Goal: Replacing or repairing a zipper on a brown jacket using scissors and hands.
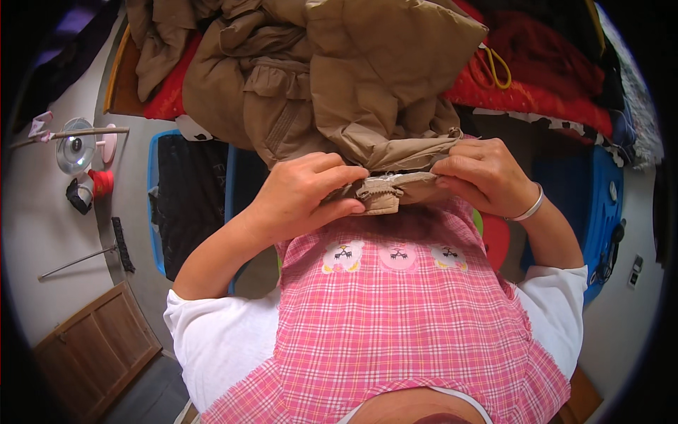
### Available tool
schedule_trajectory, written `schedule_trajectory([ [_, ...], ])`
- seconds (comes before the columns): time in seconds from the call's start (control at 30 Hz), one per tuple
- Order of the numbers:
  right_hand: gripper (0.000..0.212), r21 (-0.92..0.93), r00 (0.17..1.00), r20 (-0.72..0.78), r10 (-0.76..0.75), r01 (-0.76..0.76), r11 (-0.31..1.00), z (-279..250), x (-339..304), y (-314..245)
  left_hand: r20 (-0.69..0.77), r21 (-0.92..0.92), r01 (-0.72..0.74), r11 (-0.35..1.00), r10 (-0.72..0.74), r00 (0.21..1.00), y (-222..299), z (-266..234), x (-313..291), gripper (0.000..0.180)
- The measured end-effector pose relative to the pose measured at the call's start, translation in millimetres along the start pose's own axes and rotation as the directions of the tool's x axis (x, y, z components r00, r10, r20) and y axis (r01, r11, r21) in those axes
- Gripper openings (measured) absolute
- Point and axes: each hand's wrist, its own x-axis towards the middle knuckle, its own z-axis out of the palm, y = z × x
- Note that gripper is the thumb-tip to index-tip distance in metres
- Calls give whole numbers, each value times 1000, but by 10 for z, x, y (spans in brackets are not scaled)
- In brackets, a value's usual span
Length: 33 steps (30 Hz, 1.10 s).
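A khaki padded garment (395, 63) is heaped over the table's near side and hangs toward my lap. Its lower edge is stretched between my two hands. My left hand (304, 191) pinches that edge between thumb and fingers, beside a short piece of zipper (379, 192) sewn into the cloth. Farther right, my right hand (487, 173) grips the same edge, thumb below and fingers above. White lining or loose threads show in the fold between the hands. The garment's far part runs out of view at the top.
Scissors with yellow handles (500, 69) lie on red cloth (544, 102) at the table's right. Blue bins stand below on both sides, the left bin (152, 184) with dark cloth inside, the right bin (604, 198) near a black cable. A fan (75, 147) is far left.
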Motion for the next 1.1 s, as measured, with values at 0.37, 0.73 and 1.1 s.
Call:
schedule_trajectory([
  [0.37, 25, -80, 1000, -6, -24, 23, 997, 205, 132, -252, 6, -137, -15, 990, 16, 1000, 142, 174, 139, 23],
  [0.73, 16, 33, 974, 109, -198, 196, 980, 169, 154, -301, -13, 36, -340, 940, 341, 940, 329, 66, 191, 31],
  [1.1, 19, 253, 979, -4, -203, 197, 947, 201, 41, -378, -74, 20, -280, 960, 281, 957, 239, 136, 40, 28],
])
